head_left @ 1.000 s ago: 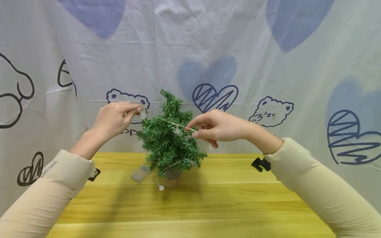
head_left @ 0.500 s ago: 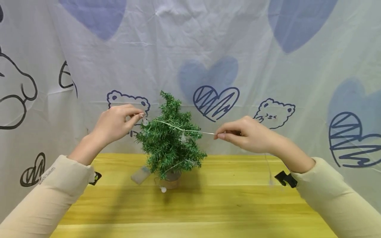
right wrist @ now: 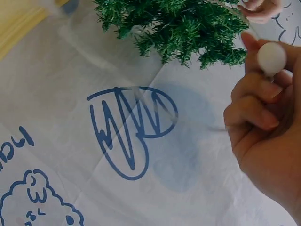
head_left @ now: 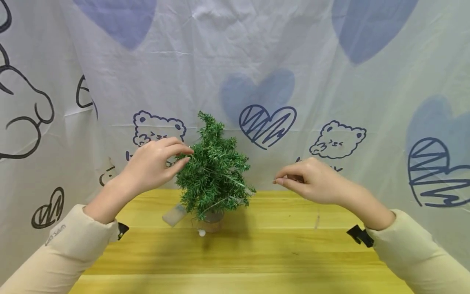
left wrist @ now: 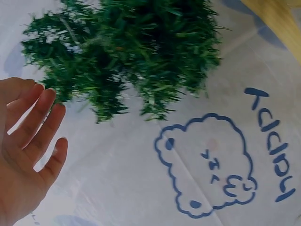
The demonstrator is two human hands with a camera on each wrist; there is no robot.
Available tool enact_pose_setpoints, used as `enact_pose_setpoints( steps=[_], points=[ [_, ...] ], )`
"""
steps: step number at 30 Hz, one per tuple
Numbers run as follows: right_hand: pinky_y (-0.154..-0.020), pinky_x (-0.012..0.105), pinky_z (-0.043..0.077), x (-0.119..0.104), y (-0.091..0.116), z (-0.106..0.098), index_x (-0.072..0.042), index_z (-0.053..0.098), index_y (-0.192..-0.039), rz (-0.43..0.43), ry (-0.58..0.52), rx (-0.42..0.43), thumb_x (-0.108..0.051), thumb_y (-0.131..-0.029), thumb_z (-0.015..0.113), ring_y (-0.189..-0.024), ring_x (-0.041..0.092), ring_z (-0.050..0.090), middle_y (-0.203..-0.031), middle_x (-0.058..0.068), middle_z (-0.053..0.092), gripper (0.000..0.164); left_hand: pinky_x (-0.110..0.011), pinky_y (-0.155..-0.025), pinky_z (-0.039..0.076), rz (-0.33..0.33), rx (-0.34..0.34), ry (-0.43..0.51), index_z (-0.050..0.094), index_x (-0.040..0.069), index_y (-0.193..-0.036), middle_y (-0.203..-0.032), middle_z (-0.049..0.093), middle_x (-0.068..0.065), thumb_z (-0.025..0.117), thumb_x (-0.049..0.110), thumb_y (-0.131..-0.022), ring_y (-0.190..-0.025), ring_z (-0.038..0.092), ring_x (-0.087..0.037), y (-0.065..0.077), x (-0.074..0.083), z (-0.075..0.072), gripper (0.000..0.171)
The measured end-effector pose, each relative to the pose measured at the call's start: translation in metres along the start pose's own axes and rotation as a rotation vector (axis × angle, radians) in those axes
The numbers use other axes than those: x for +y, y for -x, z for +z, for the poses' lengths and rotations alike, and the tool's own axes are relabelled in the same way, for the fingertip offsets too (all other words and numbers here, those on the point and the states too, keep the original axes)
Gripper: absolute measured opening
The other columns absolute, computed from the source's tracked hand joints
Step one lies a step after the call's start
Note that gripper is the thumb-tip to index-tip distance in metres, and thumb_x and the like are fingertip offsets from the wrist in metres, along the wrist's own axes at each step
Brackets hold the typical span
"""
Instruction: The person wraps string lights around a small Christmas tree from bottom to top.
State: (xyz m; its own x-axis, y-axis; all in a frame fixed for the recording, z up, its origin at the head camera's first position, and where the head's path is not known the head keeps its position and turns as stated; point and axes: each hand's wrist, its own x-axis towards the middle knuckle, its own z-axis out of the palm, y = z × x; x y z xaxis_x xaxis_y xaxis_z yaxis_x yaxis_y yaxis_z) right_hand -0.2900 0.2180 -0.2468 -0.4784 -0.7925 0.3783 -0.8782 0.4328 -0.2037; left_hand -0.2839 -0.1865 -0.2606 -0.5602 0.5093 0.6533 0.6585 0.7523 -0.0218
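A small green artificial Christmas tree (head_left: 214,171) stands in a pot (head_left: 211,223) on the wooden table. A pale string of lights (head_left: 235,179) lies across its branches. My left hand (head_left: 156,163) is at the tree's upper left, fingertips right at the branches; the left wrist view shows its fingers fairly straight. Right of the tree, my right hand (head_left: 319,183) pinches the light string between thumb and forefinger. A round white bulb (right wrist: 271,59) sits against those fingers in the right wrist view, and a blurred length of string trails below the hand.
A pale flat box (head_left: 174,215) lies on the table (head_left: 257,253) left of the pot. One white ball (head_left: 201,232) hangs in front of the pot. Behind stands a white curtain (head_left: 242,49) printed with hearts and bears.
My right hand has moved right and a little down, away from the tree, drawing the string. My left hand has let go of a clear piece of the string and shifted right, onto the branches.
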Motion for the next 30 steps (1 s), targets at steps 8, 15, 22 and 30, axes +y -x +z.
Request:
enact_pose_setpoints(
  steps=[8,15,22,30],
  points=[
    [-0.05,0.025,0.036,0.013,-0.02,-0.01,-0.01,0.081,-0.1,0.158,0.104,0.096,-0.015,-0.101,0.069,-0.048,0.005,0.037,-0.06,-0.011,0.051,0.012,-0.033,-0.059,0.052,0.081,0.143,0.04,0.076,0.009,-0.111,-0.097,0.071,-0.002,0.071,0.005,-0.096,-0.078,0.068,-0.017,-0.025,0.012,-0.015,0.016],
    [-0.056,0.03,0.04,0.028,-0.062,-0.019,-0.005,0.079,-0.105,0.258,0.141,0.12,-0.016,-0.103,0.067,-0.054,0.015,0.047,-0.073,0.002,0.067,0.016,-0.035,-0.071,0.053,-0.031,0.088,0.122,0.074,0.008,-0.117,-0.105,0.071,-0.004,0.065,0.009,-0.101,-0.087,0.066,-0.018,-0.062,0.007,-0.025,0.018],
    [-0.07,0.037,0.05,0.035,-0.113,-0.023,-0.004,0.077,-0.113,0.312,0.144,0.103,-0.018,-0.105,0.063,-0.077,0.021,0.062,-0.099,0.01,0.074,0.021,-0.042,-0.086,0.051,-0.184,-0.012,0.245,0.071,0.004,-0.125,-0.119,0.069,-0.011,0.059,0.015,-0.106,-0.099,0.064,-0.025,-0.093,-0.019,-0.028,0.025],
    [-0.089,0.043,0.055,0.043,-0.165,-0.019,-0.007,0.075,-0.122,0.357,0.169,0.02,-0.023,-0.108,0.059,-0.102,0.026,0.067,-0.118,0.012,0.073,0.027,-0.044,-0.087,0.051,-0.398,-0.185,0.363,0.065,0.011,-0.138,-0.131,0.064,-0.01,0.054,0.03,-0.109,-0.115,0.061,-0.026,-0.121,-0.045,-0.02,0.036]
  ],
)
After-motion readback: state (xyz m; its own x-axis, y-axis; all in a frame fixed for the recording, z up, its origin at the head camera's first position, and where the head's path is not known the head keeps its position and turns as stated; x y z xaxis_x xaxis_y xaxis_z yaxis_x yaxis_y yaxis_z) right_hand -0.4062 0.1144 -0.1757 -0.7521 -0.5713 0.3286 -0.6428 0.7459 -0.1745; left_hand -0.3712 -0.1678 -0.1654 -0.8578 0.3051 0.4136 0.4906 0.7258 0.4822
